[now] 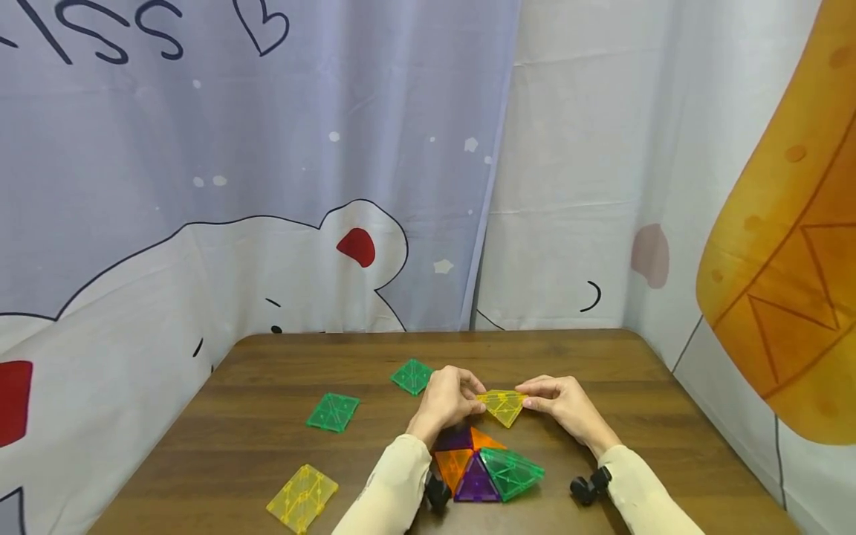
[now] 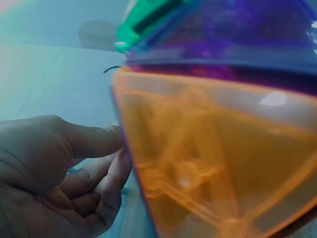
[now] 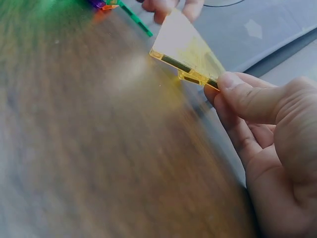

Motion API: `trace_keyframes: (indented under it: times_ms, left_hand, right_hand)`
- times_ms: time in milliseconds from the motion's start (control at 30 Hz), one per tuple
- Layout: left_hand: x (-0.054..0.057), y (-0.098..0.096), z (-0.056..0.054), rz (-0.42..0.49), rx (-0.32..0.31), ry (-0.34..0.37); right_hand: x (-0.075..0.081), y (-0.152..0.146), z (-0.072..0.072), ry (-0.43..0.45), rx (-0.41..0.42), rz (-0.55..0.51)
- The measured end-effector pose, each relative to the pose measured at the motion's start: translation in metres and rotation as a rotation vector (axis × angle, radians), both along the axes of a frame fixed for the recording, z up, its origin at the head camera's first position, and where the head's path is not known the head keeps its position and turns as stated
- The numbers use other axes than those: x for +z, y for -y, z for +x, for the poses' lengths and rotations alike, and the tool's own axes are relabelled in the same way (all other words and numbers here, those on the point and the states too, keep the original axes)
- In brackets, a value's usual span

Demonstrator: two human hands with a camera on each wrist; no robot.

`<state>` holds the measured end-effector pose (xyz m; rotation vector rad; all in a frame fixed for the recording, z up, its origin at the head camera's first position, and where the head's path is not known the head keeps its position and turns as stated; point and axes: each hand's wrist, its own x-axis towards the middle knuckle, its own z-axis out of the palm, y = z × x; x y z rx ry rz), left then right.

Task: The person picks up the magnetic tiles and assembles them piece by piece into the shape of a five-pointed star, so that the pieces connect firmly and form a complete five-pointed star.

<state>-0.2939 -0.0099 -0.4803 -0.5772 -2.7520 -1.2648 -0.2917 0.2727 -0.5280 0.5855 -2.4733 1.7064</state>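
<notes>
Yellow triangular tile held between both hands, raised off the wood-grain surface, just beyond the tile cluster. Left hand: grip narrow, thumb and fingers pinching the tile's left corner. Right hand: grip narrow too, pinching the right corner; right wrist view shows the tile tilted, second yellow edge under it.

Tile cluster on the surface between the sleeves: purple tiles, orange tiles, one green piece, tips meeting in the middle. Far purple one partly covered by the left hand. Left wrist view: orange and purple close up, blurry, orange hiding some fingertips.

Loose on the left: two green square tiles, one just beside the left hand, one farther off; yellow square tile nearer the person.

Black gadgets at both cuffs.

Writing: grey-blue curtain, upper left, "ss" readable after a slanted stroke, word start cut off; heart outline beside it.
</notes>
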Motion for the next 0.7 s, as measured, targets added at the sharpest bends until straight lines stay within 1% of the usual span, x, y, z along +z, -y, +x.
trace_keyframes:
  times_ms: [133, 300, 433, 533, 633, 700]
  left_hand:
    - [0.005, 0.004, 0.002, 0.047, -0.019, -0.025]
    - [0.007, 0.005, 0.007, 0.044, -0.028, -0.041]
    - [0.007, 0.007, 0.012, 0.05, -0.044, -0.024]
    - [0.009, 0.012, 0.016, 0.06, -0.078, -0.003]
    - [0.013, 0.021, 0.021, 0.03, -0.119, 0.008]
    - [0.016, 0.03, 0.026, 0.002, -0.146, 0.037]
  right_hand:
    - [-0.001, 0.0, 0.0, 0.005, 0.004, -0.048]
    - [-0.002, 0.001, 0.001, 0.006, -0.011, -0.063]
    - [-0.003, 0.002, 0.002, 0.036, -0.019, -0.064]
    - [-0.003, 0.002, 0.002, 0.062, -0.038, -0.067]
    - [-0.001, 0.001, 0.002, 0.084, -0.065, -0.067]
    - [0.0, -0.001, 0.002, 0.082, -0.067, -0.06]
